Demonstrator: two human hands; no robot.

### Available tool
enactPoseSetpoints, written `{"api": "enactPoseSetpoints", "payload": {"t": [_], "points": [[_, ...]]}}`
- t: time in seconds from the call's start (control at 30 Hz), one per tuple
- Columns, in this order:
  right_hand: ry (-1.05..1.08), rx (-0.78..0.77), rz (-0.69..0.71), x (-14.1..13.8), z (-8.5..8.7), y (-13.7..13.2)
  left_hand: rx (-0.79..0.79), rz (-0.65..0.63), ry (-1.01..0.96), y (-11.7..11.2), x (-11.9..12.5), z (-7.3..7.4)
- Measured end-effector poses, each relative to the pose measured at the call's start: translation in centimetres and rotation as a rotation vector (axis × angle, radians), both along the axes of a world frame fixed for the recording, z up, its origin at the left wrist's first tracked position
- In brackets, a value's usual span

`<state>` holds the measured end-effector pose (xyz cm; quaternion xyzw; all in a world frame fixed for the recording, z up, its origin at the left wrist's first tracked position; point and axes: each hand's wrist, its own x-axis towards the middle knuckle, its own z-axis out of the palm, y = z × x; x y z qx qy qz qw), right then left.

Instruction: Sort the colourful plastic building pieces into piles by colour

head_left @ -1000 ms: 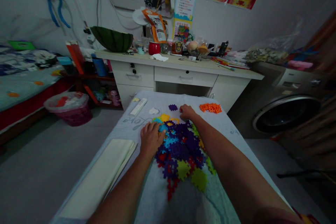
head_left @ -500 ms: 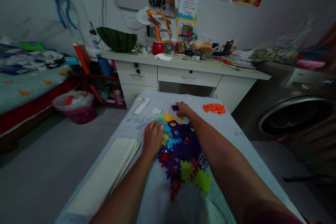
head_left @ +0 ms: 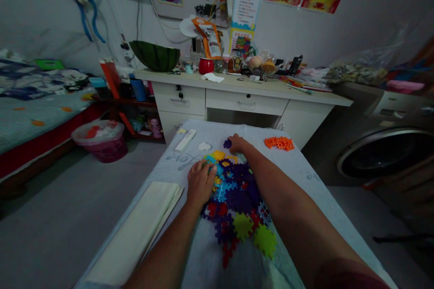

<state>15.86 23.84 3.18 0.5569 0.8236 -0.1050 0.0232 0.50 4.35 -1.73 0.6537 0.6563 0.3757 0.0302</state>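
Observation:
At the far side of the table, my right hand [head_left: 238,143] has its fingers closed at the edge of a small purple interlocking plastic piece [head_left: 227,144]. The fingertips are partly hidden, and the piece is at or just above the cloth. My left hand [head_left: 200,181] lies over the left edge of a loose pile of interlocking plastic pieces, its fingers apart and touching light blue pieces [head_left: 224,189]. Purple pieces [head_left: 239,198] fill the middle of the pile. Yellow pieces [head_left: 218,155] lie at its far end, lime green pieces [head_left: 243,226] and red pieces [head_left: 228,253] at the near end.
Orange pieces [head_left: 279,143] are grouped at the far right of the table. On the left are a white stick-shaped object [head_left: 185,140], a white heart shape [head_left: 204,146] and a folded cream cloth [head_left: 135,230]. Behind stands a cluttered white desk [head_left: 244,83]; a washing machine [head_left: 383,117] is at right.
The view has shifted slightly. My right hand's fingers have drawn in around the purple piece. My left hand stays on the pile's left edge.

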Motion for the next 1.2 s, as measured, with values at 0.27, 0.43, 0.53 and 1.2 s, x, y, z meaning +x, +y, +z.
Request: {"api": "enactPoseSetpoints", "payload": {"t": [0.27,0.43,0.53,1.2], "points": [[0.343,0.068,0.087,4.7,2.9,-3.8,-0.021,0.007,-0.014,0.0,0.0,0.1],[0.444,-0.058,0.308,8.7,5.4,-10.4,-0.042,0.000,0.012,0.1,0.0,0.2],[0.411,0.009,0.296,8.9,5.2,-14.0,-0.045,0.010,0.015,0.0,0.0,0.3],[0.373,0.005,0.288,15.1,4.2,-19.4,-0.079,0.016,0.099,0.1,0.0,0.3]]}}
